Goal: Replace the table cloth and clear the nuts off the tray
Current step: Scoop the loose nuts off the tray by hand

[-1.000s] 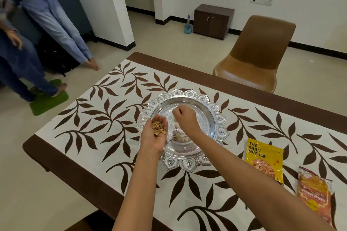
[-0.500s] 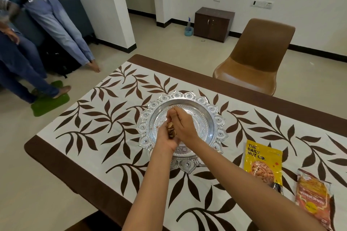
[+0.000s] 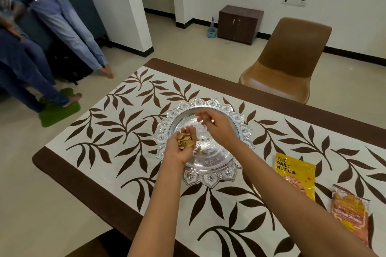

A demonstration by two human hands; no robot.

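Gathering the nuts (image 3: 184,140) off the silver tray (image 3: 211,180) is the step we judge to be in hand, and it looks well along. Our left hand (image 3: 180,148) lies palm up over the tray's near-left side, fingers almost straight and lightly cupped, carrying a small heap of nuts. Our right hand (image 3: 218,127) hangs above the middle of the tray with its fingers bent downward. They are blurred, so we cannot tell whether they pinch a nut or hold nothing. A last few pieces lie on the tray floor just beside the left palm.

To do this well, we would keep the left palm level and low over the tray, so anything that slips lands on metal and not on the table cloth (image 3: 108,131). Sweeping the strays together before lifting them seems quicker than picking one by one.

The tray sits near the middle of the cloth, well apart from the brown worktop (image 3: 62,175) edge on the left. To the right lie a yellow packet (image 3: 295,175) and an orange packet (image 3: 351,213), near our right forearm; a wide swing that way could nudge them. Beyond the far edge stands a chair (image 3: 290,60), apart from the worktop, leaving open cloth on the left for moving.
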